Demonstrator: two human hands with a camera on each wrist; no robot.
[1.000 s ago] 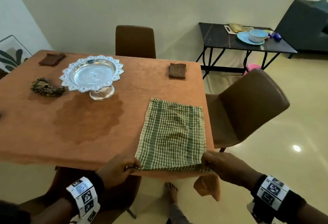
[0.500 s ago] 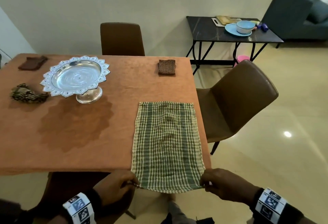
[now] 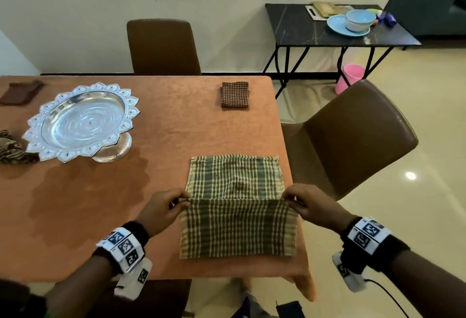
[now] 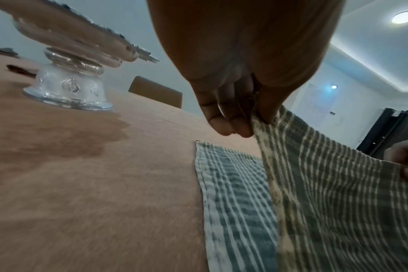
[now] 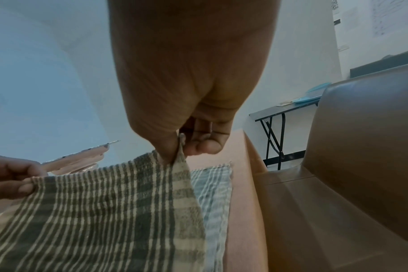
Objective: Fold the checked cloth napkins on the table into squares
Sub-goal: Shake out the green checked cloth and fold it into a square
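Note:
A green checked napkin [image 3: 235, 206] lies near the right front corner of the orange table [image 3: 156, 128]. Its near half is lifted and carried over the far half, which stays flat on the table. My left hand [image 3: 174, 205] pinches the raised left corner [image 4: 260, 119]. My right hand [image 3: 298, 200] pinches the raised right corner [image 5: 178, 147]. A brown checked napkin [image 3: 235, 94], folded into a square, lies at the far right of the table. A crumpled dark patterned napkin [image 3: 11, 148] lies at the left edge, and a brown cloth [image 3: 21, 92] at the far left.
A silver pedestal tray [image 3: 82, 121] stands left of centre. A brown chair [image 3: 353, 136] stands close to the table's right edge, another [image 3: 162, 46] at the far side. A black side table [image 3: 335, 27] with blue dishes stands by the wall, a pink bucket [image 3: 350, 77] under it.
Both hands pulled the napkin's near edge off the table's front edge, then lifted it and carried it forward over the cloth. The head view has moved closer over the table.

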